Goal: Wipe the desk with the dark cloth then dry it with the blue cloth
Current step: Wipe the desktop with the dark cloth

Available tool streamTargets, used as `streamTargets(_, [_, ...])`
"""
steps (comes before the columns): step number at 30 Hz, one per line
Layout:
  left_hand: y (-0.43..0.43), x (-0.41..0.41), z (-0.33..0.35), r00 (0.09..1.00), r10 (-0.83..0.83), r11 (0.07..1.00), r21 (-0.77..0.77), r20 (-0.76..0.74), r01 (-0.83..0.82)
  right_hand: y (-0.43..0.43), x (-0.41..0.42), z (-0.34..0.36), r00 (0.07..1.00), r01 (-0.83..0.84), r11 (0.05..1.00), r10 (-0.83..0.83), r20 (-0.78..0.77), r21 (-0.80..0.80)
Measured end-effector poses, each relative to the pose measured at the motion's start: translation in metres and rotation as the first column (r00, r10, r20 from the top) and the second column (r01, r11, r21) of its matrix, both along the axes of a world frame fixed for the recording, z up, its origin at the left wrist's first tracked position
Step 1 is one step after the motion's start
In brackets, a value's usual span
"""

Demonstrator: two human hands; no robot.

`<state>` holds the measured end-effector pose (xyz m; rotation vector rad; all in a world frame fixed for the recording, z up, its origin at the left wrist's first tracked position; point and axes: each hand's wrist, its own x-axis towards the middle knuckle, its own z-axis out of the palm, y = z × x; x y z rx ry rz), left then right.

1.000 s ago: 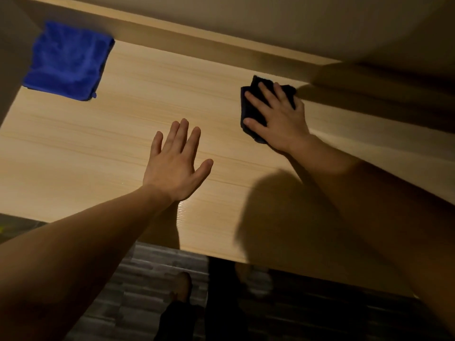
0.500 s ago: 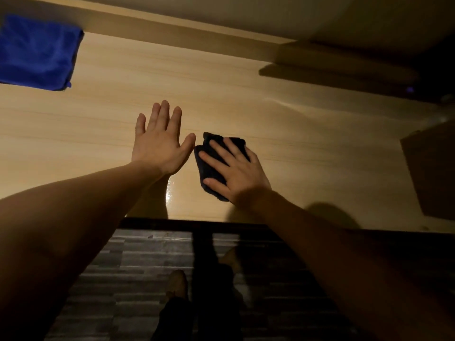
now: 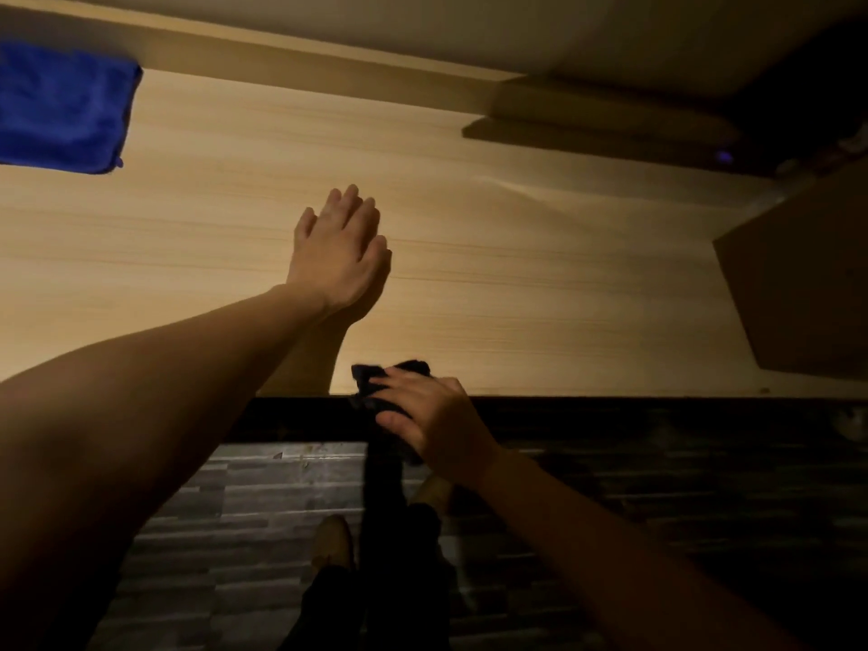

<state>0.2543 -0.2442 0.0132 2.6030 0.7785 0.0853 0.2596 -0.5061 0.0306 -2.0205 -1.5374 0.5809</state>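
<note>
The light wooden desk (image 3: 516,284) fills the upper half of the head view. My right hand (image 3: 432,422) grips the dark cloth (image 3: 375,392) at the desk's front edge, with the cloth partly over the edge and bunched under my fingers. My left hand (image 3: 340,253) lies flat on the desk's middle, fingers together, holding nothing. The blue cloth (image 3: 61,110) lies folded at the far left corner of the desk, well away from both hands.
A raised wooden ledge (image 3: 329,58) runs along the desk's back. A dark brown boxy shape (image 3: 798,284) sits at the right end. Below the front edge are grey floor planks (image 3: 263,500), my dark trouser legs and my shoes (image 3: 333,542).
My right hand has dragged the dark cloth from the back of the desk toward me, down to the front edge. My left hand stayed flat and its fingers closed together.
</note>
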Motion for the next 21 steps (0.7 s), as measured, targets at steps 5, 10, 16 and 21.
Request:
streamTargets(5, [-0.023,0.031,-0.008,0.998,0.009,0.999,-0.042,-0.059,-0.011,-0.001,0.050,0.031,0.963,0.001,0.993,-0.032,-0.268,-0.116])
streamTargets(10, [-0.031,0.035,-0.020,0.988,0.043,0.997,0.077,-0.147,-0.032,0.032,0.146,0.045,0.865,0.367,0.930,-0.349,-0.361,-0.022])
streamTargets(16, [-0.032,0.037,-0.022,0.987,0.071,0.992,0.111,-0.143,-0.055,0.111,0.277,0.013,0.935,0.333,0.943,-0.328,0.133,-0.016])
streamTargets(21, [-0.033,0.038,-0.024,0.985,0.089,0.989,0.127,-0.144,-0.071,0.158,0.329,-0.001,0.932,0.234,0.969,-0.200,0.303,-0.078])
